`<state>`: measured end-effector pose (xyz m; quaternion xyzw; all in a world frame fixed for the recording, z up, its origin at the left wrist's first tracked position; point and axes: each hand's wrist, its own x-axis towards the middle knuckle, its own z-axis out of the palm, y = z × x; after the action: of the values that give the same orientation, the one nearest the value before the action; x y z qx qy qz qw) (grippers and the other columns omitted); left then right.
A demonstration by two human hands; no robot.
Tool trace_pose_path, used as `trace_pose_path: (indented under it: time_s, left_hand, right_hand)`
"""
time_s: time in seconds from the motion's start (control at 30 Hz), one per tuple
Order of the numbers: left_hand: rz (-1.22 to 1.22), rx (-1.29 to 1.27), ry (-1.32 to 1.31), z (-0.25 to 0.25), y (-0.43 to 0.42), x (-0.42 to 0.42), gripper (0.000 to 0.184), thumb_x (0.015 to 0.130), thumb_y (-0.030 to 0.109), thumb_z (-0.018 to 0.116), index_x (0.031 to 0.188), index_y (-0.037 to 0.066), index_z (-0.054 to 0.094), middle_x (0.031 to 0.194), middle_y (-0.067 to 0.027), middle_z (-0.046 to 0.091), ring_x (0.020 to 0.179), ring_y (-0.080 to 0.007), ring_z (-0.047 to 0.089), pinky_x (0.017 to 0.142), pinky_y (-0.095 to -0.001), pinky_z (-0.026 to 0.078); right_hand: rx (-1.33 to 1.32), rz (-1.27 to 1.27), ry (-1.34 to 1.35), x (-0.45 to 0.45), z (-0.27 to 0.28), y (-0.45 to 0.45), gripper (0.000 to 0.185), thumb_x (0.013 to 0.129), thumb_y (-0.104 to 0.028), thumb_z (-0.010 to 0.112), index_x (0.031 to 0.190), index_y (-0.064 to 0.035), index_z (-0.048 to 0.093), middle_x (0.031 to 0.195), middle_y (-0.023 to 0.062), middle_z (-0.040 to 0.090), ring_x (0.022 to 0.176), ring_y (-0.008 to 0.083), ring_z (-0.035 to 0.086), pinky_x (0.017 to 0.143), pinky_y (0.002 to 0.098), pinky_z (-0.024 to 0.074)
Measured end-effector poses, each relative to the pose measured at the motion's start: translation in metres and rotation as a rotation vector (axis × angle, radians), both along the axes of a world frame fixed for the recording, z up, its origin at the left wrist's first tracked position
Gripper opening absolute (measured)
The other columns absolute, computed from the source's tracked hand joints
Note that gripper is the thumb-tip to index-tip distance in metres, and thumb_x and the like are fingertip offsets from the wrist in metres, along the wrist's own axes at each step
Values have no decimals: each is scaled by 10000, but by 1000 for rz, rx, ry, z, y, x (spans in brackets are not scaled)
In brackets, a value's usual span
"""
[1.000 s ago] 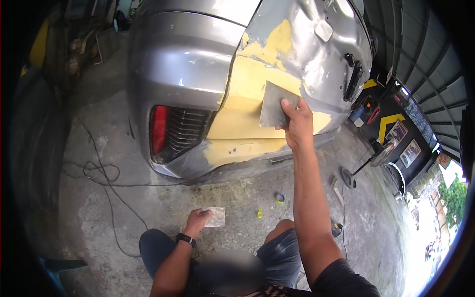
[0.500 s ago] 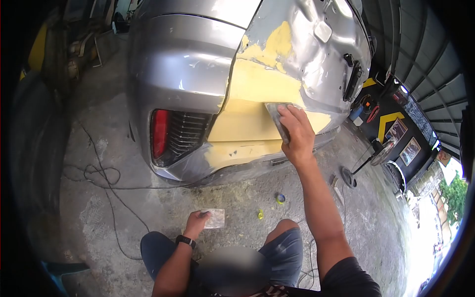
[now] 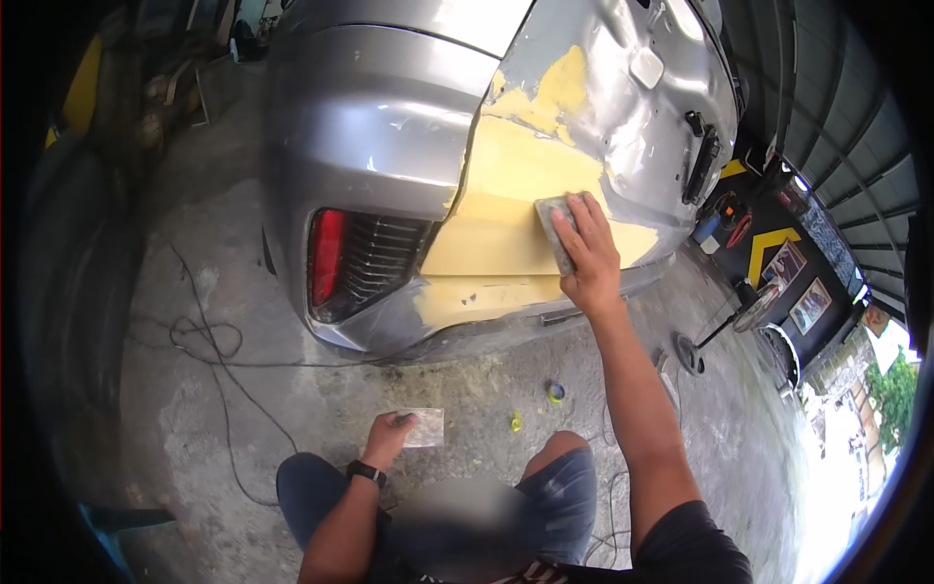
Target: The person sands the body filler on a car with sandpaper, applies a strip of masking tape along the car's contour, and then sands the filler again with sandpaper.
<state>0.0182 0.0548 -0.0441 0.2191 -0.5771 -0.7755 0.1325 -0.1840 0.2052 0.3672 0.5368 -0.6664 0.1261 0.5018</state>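
A grey car body fills the upper middle, with yellow body filler spread over a dented panel beside the tail light. My right hand is closed on a grey sanding pad, its face against the filler, fingers laid over its back. Down at lower left, my left hand pinches a pale, thin rectangular sheet above the concrete floor; its exact kind is unclear.
A dark cable loops across the floor at left. Two rolls of tape, one blue and one yellow, lie below the car. A standing fan and framed pictures are at right.
The car has shifted slightly rightward in view. My right hand and the sanding pad now lie flatter against the filler. My left hand keeps its hold on the sheet, almost unmoved.
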Motion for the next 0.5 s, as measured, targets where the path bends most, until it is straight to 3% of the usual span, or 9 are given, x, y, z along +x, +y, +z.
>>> trace_pose_path:
  time_s: [0.07,0.17,0.2,0.27,0.3,0.33,0.4,0.5]
  left_hand:
    - [-11,29,21,-8,3,-2,311,955,295,726,846,6,689,690,26,576,614,-87,461,567,-330,375]
    - [-19,27,-1,-8,1,-3,310,958,293,724,848,6,691,684,29,566,611,-87,451,564,-337,369]
    - [-48,7,-32,-7,-1,-2,253,964,256,721,914,9,711,771,34,624,670,-73,504,612,-310,409]
    - [-72,-10,-58,0,-3,3,208,970,219,717,979,11,731,858,39,682,729,-59,557,661,-283,450]
    - [-13,-7,-20,6,-1,4,253,959,251,726,937,-1,721,804,21,667,694,-75,536,640,-302,438]
    - [44,-2,17,7,1,3,302,949,283,735,894,-14,712,751,4,651,658,-90,515,620,-321,425]
    - [29,21,20,0,-2,2,301,946,279,737,904,-18,715,769,-3,667,673,-91,530,631,-319,435]
    - [5,34,3,-10,-3,-1,300,943,274,741,912,-23,718,782,-8,680,684,-93,547,638,-320,444]
  right_hand:
    - [87,52,39,2,4,-5,815,643,84,720,1386,-233,612,1498,91,526,1404,406,463,916,433,574]
    - [101,83,43,2,7,-8,829,626,88,710,1392,-214,613,1508,105,515,1407,416,458,982,450,548]
    - [100,81,41,-2,4,-2,829,626,88,710,1392,-214,613,1508,105,515,1407,416,458,982,450,548]
    - [69,50,45,-21,-3,23,795,656,80,717,1398,-188,612,1523,110,500,1403,419,464,1047,462,505]
    - [80,17,25,-29,-4,37,688,737,66,718,1383,-149,618,1517,144,494,1384,422,482,1076,455,480]
    - [85,20,30,-34,-7,42,688,737,66,718,1383,-149,618,1517,144,494,1384,422,482,1076,455,480]
    - [-59,59,-99,-43,-13,53,492,853,19,600,1341,-36,617,1467,242,516,1363,454,496,1132,479,411]
    - [11,6,-80,-53,-12,61,493,862,-2,588,1353,-39,603,1481,254,481,1363,454,489,1137,474,403]
